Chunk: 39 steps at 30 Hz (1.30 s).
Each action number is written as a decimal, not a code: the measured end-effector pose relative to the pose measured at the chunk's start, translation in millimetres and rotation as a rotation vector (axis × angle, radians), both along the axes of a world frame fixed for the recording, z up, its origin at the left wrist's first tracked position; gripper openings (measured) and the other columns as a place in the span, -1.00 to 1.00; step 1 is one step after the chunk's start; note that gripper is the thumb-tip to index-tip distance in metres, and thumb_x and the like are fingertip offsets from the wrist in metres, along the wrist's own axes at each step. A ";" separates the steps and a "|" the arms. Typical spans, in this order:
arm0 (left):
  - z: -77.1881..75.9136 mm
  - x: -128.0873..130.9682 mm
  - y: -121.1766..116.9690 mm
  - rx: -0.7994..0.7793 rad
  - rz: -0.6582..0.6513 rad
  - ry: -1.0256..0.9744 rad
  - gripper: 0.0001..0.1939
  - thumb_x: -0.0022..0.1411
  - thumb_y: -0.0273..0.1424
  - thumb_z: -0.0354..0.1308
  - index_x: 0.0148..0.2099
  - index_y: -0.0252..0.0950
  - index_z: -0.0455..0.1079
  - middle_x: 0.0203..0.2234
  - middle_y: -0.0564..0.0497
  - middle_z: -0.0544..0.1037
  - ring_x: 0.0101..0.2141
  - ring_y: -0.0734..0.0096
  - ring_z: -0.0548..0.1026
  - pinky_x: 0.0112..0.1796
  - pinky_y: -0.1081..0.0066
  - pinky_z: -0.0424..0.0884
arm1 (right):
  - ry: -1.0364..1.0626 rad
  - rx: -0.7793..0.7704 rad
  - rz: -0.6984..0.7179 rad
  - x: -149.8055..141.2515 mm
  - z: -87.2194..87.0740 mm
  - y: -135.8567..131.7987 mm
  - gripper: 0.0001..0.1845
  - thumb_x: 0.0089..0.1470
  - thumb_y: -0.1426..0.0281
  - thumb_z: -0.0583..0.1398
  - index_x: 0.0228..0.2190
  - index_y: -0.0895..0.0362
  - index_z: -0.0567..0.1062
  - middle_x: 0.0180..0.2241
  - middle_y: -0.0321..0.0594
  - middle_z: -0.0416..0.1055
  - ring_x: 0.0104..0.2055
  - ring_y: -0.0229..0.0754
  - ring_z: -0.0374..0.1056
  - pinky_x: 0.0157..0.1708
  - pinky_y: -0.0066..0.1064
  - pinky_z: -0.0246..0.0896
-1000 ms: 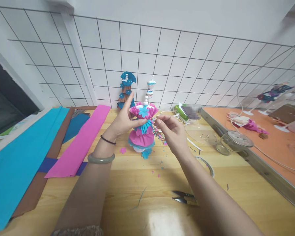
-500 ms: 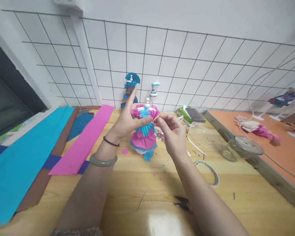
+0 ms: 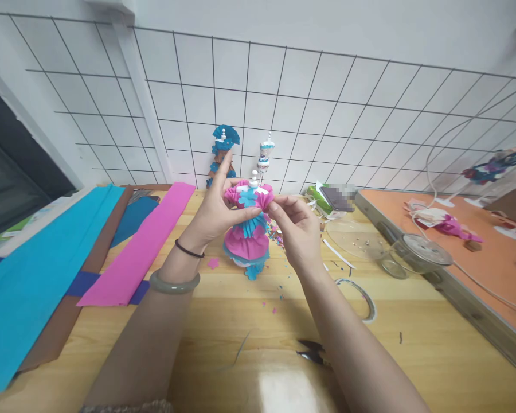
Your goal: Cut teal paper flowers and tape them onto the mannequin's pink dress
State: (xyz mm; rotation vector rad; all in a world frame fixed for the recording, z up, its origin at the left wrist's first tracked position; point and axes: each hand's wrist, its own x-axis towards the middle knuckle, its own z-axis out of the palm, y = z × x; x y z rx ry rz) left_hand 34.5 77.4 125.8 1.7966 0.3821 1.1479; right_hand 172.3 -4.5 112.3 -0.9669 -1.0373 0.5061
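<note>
Our left hand [image 3: 208, 215] curves around the left side of a paper-dressed figure [image 3: 247, 246], its forefinger raised and its thumb laid across the front at the waist; we cannot tell how firmly it grips. Our right hand [image 3: 301, 226] has thumb and forefinger closed on the right edge of the pink ruffle [image 3: 264, 197] at the figure's shoulders. That figure stands upright between our hands, toward the far side of the wooden table [image 3: 206, 321].

Behind everything rises the white tiled wall [image 3: 230, 63]. Far right, we have an orange surface [image 3: 490, 275] with a raised border. On the left, a long blue sheet [image 3: 51, 281] lies over brown paper [image 3: 51, 341], and a pink strip [image 3: 140, 246] lies to its right.

Right of our right hand, a clear shallow dish [image 3: 340, 236] holds a few tiny bits. Beyond it to the right, a clear round container [image 3: 421, 252] sits at the orange border; we cannot make out its contents. By the wall are a blue-and-brown figure [image 3: 226, 136], a slim white-and-blue one, and a green packet [image 3: 320, 199].

Smaller still, a pale ring [image 3: 370, 307] lies beside our right forearm, dark-bladed snips [image 3: 312, 350] lie near us, partly hidden by it, and a pink paper flower [image 3: 214, 263] rests left of the figure.
</note>
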 end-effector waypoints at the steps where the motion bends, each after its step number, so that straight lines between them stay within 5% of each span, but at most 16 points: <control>1: 0.1 0.5 -0.3 -0.004 -0.011 -0.002 0.16 -0.05 -0.27 0.37 0.36 -0.03 -0.40 0.03 -0.14 0.35 -0.13 0.26 0.45 -0.14 0.29 0.45 | 0.005 0.005 0.006 -0.3 0.2 -0.3 -0.80 -0.07 0.28 0.32 -0.40 0.11 0.47 -0.39 -0.25 0.46 -0.33 -0.23 0.39 -0.23 -0.31 0.35; 11: -3.0 1.3 2.6 -0.040 -0.123 -0.025 0.16 -0.04 -0.26 0.36 0.35 -0.04 -0.41 0.11 -0.18 0.30 -0.01 0.21 0.41 -0.04 0.25 0.41 | -0.010 0.037 0.053 -2.4 0.7 -2.5 -0.80 -0.08 0.30 0.33 -0.42 0.10 0.44 -0.39 -0.26 0.45 -0.32 -0.22 0.40 -0.25 -0.33 0.35; 25: -3.8 3.4 0.8 -0.056 -0.146 -0.027 0.08 0.00 -0.25 0.33 0.35 -0.02 -0.35 0.15 -0.16 0.26 0.05 0.19 0.37 0.03 0.21 0.37 | -0.435 0.149 -0.103 -0.3 4.0 -10.9 -0.84 0.10 0.40 0.20 -0.22 0.05 0.45 -0.40 -0.26 0.41 -0.33 -0.20 0.36 -0.23 -0.28 0.32; 39: -0.1 7.0 -7.6 -0.044 -0.125 -0.010 0.10 -0.02 -0.22 0.34 0.36 -0.02 -0.35 0.13 -0.17 0.28 0.00 0.14 0.41 -0.03 0.19 0.41 | -0.284 0.141 -0.102 -3.8 7.2 -12.1 -0.79 0.06 0.37 0.23 -0.21 0.04 0.39 -0.45 -0.32 0.36 -0.36 -0.24 0.37 -0.26 -0.32 0.34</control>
